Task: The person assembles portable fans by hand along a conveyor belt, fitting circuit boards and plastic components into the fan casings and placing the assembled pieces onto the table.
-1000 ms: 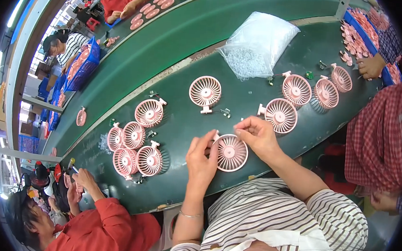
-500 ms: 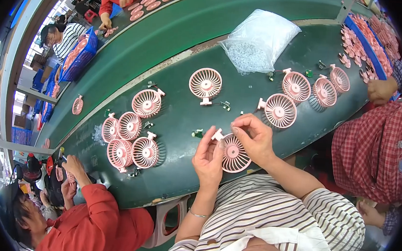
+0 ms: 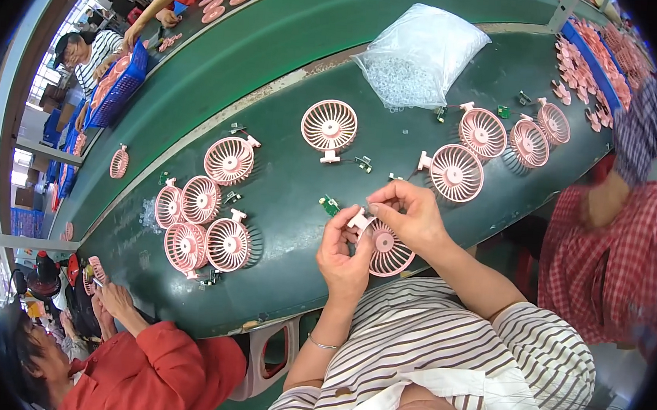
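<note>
My left hand [image 3: 345,265] is closed on a round pink fan housing [image 3: 390,253] with slatted ribs, gripping it by its small white-pink neck. The housing is tilted close to my striped shirt. Thumb and finger of my right hand [image 3: 417,225] are pinched together just above that neck; whatever is between them is too small to make out. A small green circuit board [image 3: 330,205] with wire is just beyond my left fingertips.
More pink fan housings [image 3: 329,126] with little boards stand on the green table. A clear bag [image 3: 423,55] of small transparent pieces lies at the back. Blue bins [image 3: 596,60] of pink parts are far right. Co-workers sit left [image 3: 157,368] and right [image 3: 607,255].
My right fingertips have come slightly nearer the neck of the housing. The co-worker at the right has pulled an arm back from the table edge. The whole view has shifted a little.
</note>
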`<state>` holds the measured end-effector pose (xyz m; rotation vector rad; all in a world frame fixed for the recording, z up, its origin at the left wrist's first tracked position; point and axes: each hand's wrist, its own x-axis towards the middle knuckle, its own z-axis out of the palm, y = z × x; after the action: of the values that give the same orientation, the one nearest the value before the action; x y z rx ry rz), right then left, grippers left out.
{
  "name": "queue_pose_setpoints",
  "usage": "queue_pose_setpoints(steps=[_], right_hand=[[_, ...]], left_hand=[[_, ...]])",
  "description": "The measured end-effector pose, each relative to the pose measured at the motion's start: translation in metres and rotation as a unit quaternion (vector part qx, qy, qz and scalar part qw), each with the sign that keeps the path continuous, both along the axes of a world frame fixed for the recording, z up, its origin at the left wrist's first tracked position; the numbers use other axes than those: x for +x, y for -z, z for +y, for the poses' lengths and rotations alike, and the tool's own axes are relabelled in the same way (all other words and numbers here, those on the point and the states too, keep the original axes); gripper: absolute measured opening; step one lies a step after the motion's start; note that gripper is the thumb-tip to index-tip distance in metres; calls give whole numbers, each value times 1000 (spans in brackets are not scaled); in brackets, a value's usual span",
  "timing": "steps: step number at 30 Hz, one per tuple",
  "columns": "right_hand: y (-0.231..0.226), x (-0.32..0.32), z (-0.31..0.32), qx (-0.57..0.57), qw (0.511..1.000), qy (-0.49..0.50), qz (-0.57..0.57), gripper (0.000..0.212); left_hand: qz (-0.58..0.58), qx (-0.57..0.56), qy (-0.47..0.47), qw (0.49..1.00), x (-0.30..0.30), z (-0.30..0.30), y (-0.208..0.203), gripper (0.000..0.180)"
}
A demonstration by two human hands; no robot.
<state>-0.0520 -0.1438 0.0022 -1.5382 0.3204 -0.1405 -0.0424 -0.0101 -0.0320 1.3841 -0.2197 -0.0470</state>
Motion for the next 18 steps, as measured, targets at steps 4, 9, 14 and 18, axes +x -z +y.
queue_pose_setpoints(steps=[4,9,14,18], right_hand=[[3,-1,3,28,1000,4,-4,12],[4,-1,5,18,1000,-3,-15,12],[9,2,4,28,999,15,-19,10],[3,3,-1,107,994,-14,18,11]], left_hand=[[-3,-9,12,1000,0,1,1,32],[30,-61,7,998,1,0,-1,33],[45,-68,-53,995,0,-8,-11,29],[-4,14,-22,1000,0,1,3,28]])
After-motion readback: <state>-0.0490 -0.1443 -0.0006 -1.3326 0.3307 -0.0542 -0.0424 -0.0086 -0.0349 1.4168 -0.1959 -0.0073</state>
